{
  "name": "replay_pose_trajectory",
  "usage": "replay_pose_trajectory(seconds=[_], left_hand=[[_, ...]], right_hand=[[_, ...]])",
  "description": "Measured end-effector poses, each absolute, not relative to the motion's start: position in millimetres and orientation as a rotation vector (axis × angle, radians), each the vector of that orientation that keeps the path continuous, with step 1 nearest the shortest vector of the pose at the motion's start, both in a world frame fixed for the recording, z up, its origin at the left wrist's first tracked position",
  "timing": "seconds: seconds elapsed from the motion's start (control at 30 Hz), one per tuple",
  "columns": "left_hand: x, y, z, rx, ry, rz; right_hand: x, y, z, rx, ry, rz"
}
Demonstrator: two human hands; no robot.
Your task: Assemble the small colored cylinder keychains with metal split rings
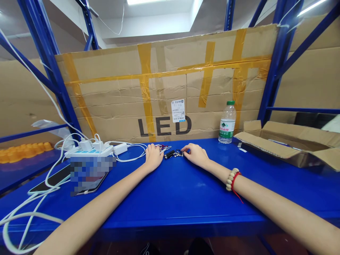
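Note:
Both my arms reach forward over a blue shelf surface (180, 191). My left hand (153, 156) rests palm down, fingers bent, beside a small heap of dark cylindrical parts (170, 153) and thin red and black wires (162, 146). My right hand (194, 153) has its fingertips curled together on several small round silvery pieces (180, 153) in that heap. What the fingers pinch is too small to name. A beaded bracelet with a red cord (232, 179) sits on my right wrist.
A taped cardboard sheet marked LED (164, 92) stands behind. A water bottle (227, 122) stands at the right, an open cardboard box (289, 141) beyond it. A white power strip with chargers (90, 149), white cables (32, 209) and phones (53, 180) lie left.

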State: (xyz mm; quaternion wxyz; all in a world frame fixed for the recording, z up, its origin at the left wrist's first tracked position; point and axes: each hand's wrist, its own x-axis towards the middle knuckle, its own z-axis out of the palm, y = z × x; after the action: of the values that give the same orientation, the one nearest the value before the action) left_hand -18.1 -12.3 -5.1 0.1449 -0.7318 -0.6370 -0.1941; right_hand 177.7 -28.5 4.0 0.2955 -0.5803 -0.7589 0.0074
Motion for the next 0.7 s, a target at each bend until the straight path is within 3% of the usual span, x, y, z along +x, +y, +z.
replay_pose_trajectory(seconds=[0.7], left_hand=[[-6, -27, 6, -2.168, -0.999, -0.897]], right_hand=[[172, -25, 1, -1.148, -1.994, 0.066]])
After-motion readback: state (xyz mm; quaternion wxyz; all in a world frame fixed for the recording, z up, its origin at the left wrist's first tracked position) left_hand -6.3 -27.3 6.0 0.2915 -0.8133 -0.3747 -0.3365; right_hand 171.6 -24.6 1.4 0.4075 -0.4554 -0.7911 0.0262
